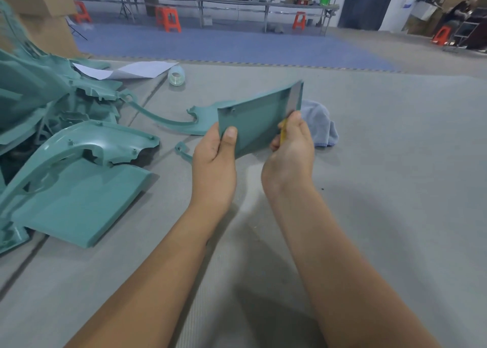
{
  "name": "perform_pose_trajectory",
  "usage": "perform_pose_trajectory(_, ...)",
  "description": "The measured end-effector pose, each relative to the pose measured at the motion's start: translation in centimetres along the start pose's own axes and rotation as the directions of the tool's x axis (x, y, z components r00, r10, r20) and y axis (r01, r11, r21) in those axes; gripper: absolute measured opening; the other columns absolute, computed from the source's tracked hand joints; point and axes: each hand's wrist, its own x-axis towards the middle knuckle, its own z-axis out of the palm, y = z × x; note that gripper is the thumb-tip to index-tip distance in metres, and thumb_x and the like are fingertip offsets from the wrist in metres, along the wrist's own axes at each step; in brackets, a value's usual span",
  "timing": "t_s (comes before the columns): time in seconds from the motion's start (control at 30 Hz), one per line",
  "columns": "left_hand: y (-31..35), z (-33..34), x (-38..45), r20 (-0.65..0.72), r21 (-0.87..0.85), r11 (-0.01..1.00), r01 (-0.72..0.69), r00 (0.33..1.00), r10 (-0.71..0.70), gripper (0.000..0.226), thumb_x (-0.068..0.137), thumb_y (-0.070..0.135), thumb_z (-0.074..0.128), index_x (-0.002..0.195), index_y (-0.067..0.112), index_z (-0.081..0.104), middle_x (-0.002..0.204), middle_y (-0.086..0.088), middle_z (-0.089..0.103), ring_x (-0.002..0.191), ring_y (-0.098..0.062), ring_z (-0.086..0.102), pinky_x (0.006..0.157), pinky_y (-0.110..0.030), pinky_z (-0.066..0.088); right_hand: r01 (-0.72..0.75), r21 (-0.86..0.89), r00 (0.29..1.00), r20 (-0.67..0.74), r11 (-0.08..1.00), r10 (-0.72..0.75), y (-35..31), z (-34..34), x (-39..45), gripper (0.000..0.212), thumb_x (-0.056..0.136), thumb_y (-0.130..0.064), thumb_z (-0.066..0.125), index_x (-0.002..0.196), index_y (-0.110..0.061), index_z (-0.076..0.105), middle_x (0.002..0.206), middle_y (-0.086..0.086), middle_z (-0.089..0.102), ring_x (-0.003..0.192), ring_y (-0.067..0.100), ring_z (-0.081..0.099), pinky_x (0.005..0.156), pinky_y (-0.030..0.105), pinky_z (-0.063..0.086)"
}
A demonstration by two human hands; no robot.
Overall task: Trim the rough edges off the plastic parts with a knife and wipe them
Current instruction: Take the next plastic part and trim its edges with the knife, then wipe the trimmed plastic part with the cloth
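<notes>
In my view: left hand (214, 160) gripping the near-left corner of a teal plastic panel (257, 122) held above the floor, right hand (291, 147) curled round a yellow-handled knife (293, 102), blade on the panel's right edge; grey cloth (320, 126) just beyond, teal parts pile (66, 147) left.

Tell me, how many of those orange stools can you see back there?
4: one stool at far left beside the cardboard boxes, one and another along the long bench, one at far right near the seated person. Others may be hidden.
</notes>
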Motion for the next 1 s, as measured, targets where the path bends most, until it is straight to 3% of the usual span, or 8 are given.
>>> perform_pose_trajectory(0.17, -0.1, -0.8, -0.1, 0.065, -0.011, 0.999, -0.037, 0.997, 0.037, 0.024, 0.103, 0.015, 0.042, 0.116, 0.018, 0.062, 0.115, 0.003, 0.068, 0.111, -0.012, 0.061, 0.098, -0.027, 0.046, 0.043, -0.036, 0.981, -0.190, 0.998, -0.049, -1.7, -2.8, 2.7, 0.028, 0.103, -0.023, 0.046, 0.076, -0.018, 0.051, 0.056, -0.008, 0.049, 0.037, -0.002, 0.043, 0.038, 0.011, 0.035)
perform_pose_trajectory(0.3, -0.1, -0.8, -0.5, 0.151, 0.074, 0.992, -0.105, 0.984, 0.093, 0.026, 0.101, 0.012, 0.044, 0.113, 0.026, 0.062, 0.106, 0.020, 0.067, 0.103, 0.005, 0.059, 0.090, -0.011, 0.041, 0.050, -0.473, 0.976, -0.163, 0.880, -0.143, -1.5, -6.1, 4.4, 0.031, 0.096, -0.024, 0.052, 0.066, -0.015, 0.052, 0.088, 0.003, 0.069, 0.065, 0.010, 0.047, 0.064, 0.025, 0.038)
perform_pose_trajectory(0.33, -0.2, -0.9, -0.5, 0.181, 0.104, 0.987, -0.125, 0.978, 0.104, 0.026, 0.101, 0.012, 0.045, 0.115, 0.027, 0.062, 0.106, 0.022, 0.066, 0.103, 0.007, 0.058, 0.089, -0.008, 0.040, 0.032, -0.612, 0.981, -0.134, 0.790, -0.143, -1.5, -6.9, 4.7, 0.027, 0.093, -0.022, 0.053, 0.069, -0.012, 0.053, 0.109, 0.006, 0.065, 0.069, 0.013, 0.047, 0.066, 0.029, 0.037)
perform_pose_trajectory(0.43, -0.6, -1.6, -0.5, 0.236, 0.140, 0.977, -0.163, 0.963, 0.127, 0.026, 0.100, 0.017, 0.045, 0.121, 0.020, 0.061, 0.111, 0.018, 0.066, 0.107, 0.004, 0.058, 0.090, -0.009, 0.039, -0.026, -0.941, 0.987, -0.077, 0.338, -0.139, -2.1, -9.2, 5.6, 0.011, 0.086, -0.020, 0.050, 0.076, -0.015, 0.050, 0.075, 0.002, 0.057, 0.080, 0.024, 0.050, 0.068, 0.034, 0.037)
perform_pose_trajectory(0.57, -0.8, -2.7, -0.1, 0.344, 0.278, 0.912, -0.302, 0.918, 0.199, 0.025, 0.094, 0.021, 0.051, 0.101, 0.043, 0.061, 0.092, 0.036, 0.062, 0.087, 0.018, 0.054, 0.078, -0.001, 0.037, -0.064, -0.965, 0.995, -0.041, -0.253, -0.095, -3.2, -10.2, 6.5, 0.024, 0.086, -0.030, 0.041, 0.077, -0.021, 0.061, 0.088, 0.000, 0.048, 0.101, 0.027, 0.039, 0.081, 0.037, 0.023)
perform_pose_trajectory(0.8, -0.3, -4.0, 0.9, 0.724, 0.487, 0.821, -0.298, 0.663, -0.189, 0.068, 0.054, 0.079, 0.061, 0.119, 0.068, 0.047, 0.108, 0.029, 0.061, 0.099, 0.016, 0.051, 0.082, -0.007, 0.038, -0.073, -0.997, 0.962, -0.064, -0.026, -0.266, -3.7, -8.9, 9.2, 0.027, 0.088, -0.032, 0.047, 0.108, -0.020, 0.060, 0.122, 0.008, 0.054, 0.120, 0.030, 0.043, 0.094, 0.040, 0.029)
perform_pose_trajectory(0.9, -0.2, -4.6, 1.4, 0.622, 0.459, 0.863, -0.211, 0.770, -0.143, 0.061, 0.060, 0.078, 0.063, 0.116, 0.056, 0.055, 0.106, 0.023, 0.064, 0.086, 0.014, 0.054, 0.076, -0.009, 0.039, -0.004, -0.985, 0.990, -0.029, 0.173, -0.138, -3.1, -8.5, 10.6, 0.023, 0.084, -0.025, 0.054, 0.105, -0.016, 0.054, 0.113, 0.008, 0.060, 0.110, 0.031, 0.053, 0.093, 0.040, 0.042)
perform_pose_trajectory(1.0, -0.3, -5.4, 1.9, 0.511, 0.776, 0.528, -0.346, 0.835, -0.204, 0.086, 0.060, 0.080, 0.060, 0.136, 0.039, 0.048, 0.125, 0.012, 0.059, 0.116, -0.007, 0.052, 0.099, -0.028, 0.037, -0.016, -0.979, 0.998, -0.029, 0.206, -0.062, -2.3, -8.3, 11.7, 0.027, 0.080, -0.025, 0.061, 0.103, -0.020, 0.048, 0.100, 0.003, 0.058, 0.098, 0.028, 0.055, 0.089, 0.040, 0.046)
